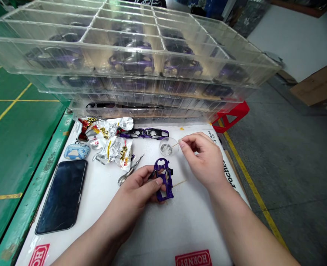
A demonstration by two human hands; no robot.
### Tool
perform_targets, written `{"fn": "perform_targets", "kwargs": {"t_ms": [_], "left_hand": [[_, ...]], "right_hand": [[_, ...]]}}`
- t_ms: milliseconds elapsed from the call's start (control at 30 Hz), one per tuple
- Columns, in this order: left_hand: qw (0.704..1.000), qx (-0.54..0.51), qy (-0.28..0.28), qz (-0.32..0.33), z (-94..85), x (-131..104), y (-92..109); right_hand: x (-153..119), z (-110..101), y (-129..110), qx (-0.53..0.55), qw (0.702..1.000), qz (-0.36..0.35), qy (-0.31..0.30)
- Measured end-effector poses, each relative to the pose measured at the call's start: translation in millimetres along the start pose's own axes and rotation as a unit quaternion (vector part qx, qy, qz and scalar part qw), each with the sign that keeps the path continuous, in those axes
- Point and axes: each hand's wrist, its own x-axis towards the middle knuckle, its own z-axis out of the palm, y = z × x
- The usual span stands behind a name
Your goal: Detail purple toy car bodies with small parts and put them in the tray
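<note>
My left hand (144,186) is closed round a purple plastic frame (167,184), its thumb across the frame's left side. Between thumb and fingertips, my right hand (204,157) pinches a thin wooden stick (175,145). The stick's far end is in a small clear dish (169,146) that holds small clear and whitish bits. A second thin stick (179,183) lies on the white surface, partly behind the frame. Left of the frame rests a metal precision tool (131,170) with a pointed tip. More purple and black frames (144,133) lie behind the dish.
Stacked clear compartment trays (135,70) with purple parts rise at the back. On the left are a black phone (62,195), a blue patterned case (76,151) and crumpled snack wrappers (115,147). A red plastic piece (232,117) sticks out at the right, beside the floor.
</note>
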Motion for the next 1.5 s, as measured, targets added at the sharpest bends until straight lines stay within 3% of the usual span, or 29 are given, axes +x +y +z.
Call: {"fn": "perform_targets", "kwargs": {"t_ms": [367, 567, 1000, 1267, 1500], "left_hand": [[1.000, 0.005, 0.007, 0.001, 0.1, 0, 1], [1.000, -0.005, 0.008, 0.004, -0.2, 1, 0], [1.000, -0.017, 0.010, 0.001, -1.2, 0, 0], [0.999, -0.027, 0.017, -0.002, 0.0, 0, 0], [1.000, -0.022, 0.015, 0.002, -0.2, 0, 0]], "right_hand": [[3, 1, 12, 0.171, 0.976, 0.137, -0.001], [5, 1, 12, 0.225, 0.962, 0.153, 0.009], [-5, -12, -14, 0.193, 0.979, 0.064, -0.029], [-10, -12, -19, 0.156, 0.985, -0.030, -0.068], [-10, -13, -21, 0.137, 0.985, -0.056, -0.088]]}}
